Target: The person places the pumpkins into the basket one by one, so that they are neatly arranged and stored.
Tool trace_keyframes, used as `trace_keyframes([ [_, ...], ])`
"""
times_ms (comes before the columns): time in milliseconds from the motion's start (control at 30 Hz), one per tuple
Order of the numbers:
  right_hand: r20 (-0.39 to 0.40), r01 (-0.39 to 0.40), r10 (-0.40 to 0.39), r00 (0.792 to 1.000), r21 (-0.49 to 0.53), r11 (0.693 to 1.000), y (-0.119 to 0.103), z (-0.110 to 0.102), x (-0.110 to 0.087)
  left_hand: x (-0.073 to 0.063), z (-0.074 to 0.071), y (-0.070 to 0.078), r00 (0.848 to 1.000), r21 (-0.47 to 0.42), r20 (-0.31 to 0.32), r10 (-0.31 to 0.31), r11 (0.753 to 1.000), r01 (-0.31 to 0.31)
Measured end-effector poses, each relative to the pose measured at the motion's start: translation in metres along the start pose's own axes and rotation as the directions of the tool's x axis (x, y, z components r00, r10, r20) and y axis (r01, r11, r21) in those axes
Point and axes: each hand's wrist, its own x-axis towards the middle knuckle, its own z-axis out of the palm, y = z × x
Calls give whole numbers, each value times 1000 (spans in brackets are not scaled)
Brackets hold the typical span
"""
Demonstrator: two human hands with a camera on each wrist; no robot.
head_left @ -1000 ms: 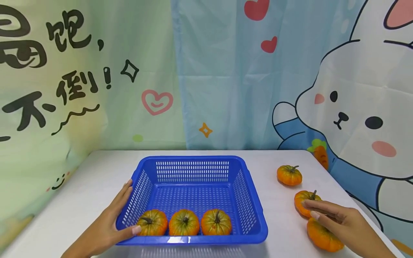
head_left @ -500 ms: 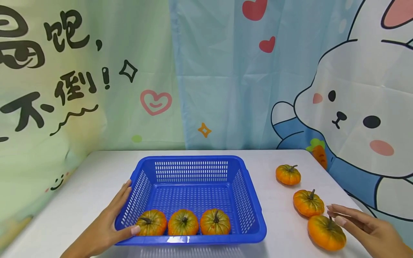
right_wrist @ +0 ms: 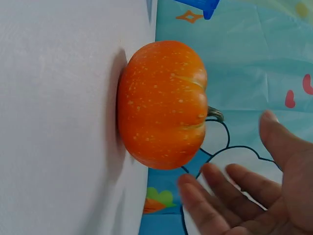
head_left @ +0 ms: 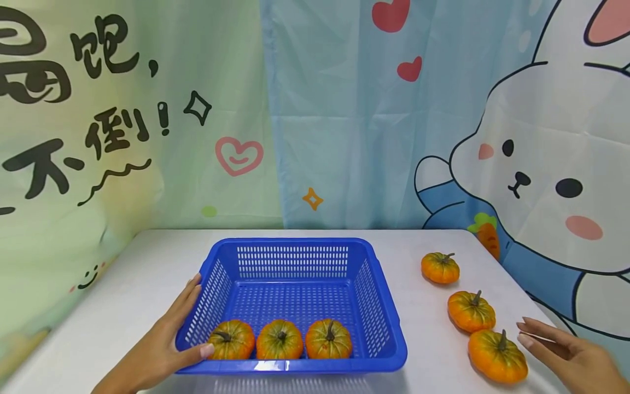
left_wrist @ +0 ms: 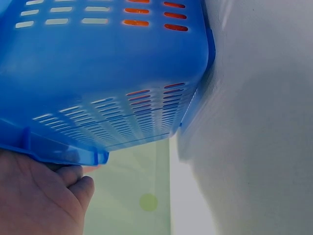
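Blue slotted basket [head_left: 295,298]: one, plastic, rectangular, on white table [head_left: 143,273], left of the loose pumpkins.

Left hand [head_left: 152,345]: at basket's left side, near end; gripping the rim, thumb over the near-left corner, fingers under the rim outside the left wall.

Left basket pumpkin [head_left: 231,340], middle basket pumpkin [head_left: 279,342], right basket pumpkin [head_left: 328,342]: orange with green streaks; side by side inside the basket along the near wall, stems upward. Contact between left thumb and leftmost pumpkin: cannot tell.

Far loose pumpkin [head_left: 440,269], middle loose pumpkin [head_left: 470,313], near loose pumpkin [head_left: 497,358]: orange, upright on table right of basket, in a line slanting from far left to near right; near and middle just beside each other, far one apart.

Right hand [head_left: 583,358]: just right of near loose pumpkin, apart from it; fingers loosely extended, thumb spread, holding nothing.

Cloth backdrop [head_left: 315,82]: beyond table; dark lettering [head_left: 41,164] left, white rabbit [head_left: 536,126] right.
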Motion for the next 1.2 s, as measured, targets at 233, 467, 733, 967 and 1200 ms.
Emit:
trace_keyframes([
  [233, 210, 45, -31, 977, -63, 997, 3, 7, 9, 0, 0, 1, 1000, -1, 0, -3, 1000, 3],
  [467, 257, 72, -37, 966, -131, 989, -14, 10, 4, 0, 0, 1, 999, -5, 11, -30, 1000, 30],
  [733, 292, 70, -14, 956, -182, 981, -21, 12, 4, 1, -1, 1, 999, -17, 18, -49, 999, 49],
  [967, 277, 75, -18, 961, -197, 978, -23, 13, 5, 1, 0, 1, 999, -17, 15, -49, 999, 49],
  [1200, 271, 71, -15, 963, -197, 978, -16, 15, 11, 1, 0, 1, 999, -7, 12, -36, 999, 36],
])
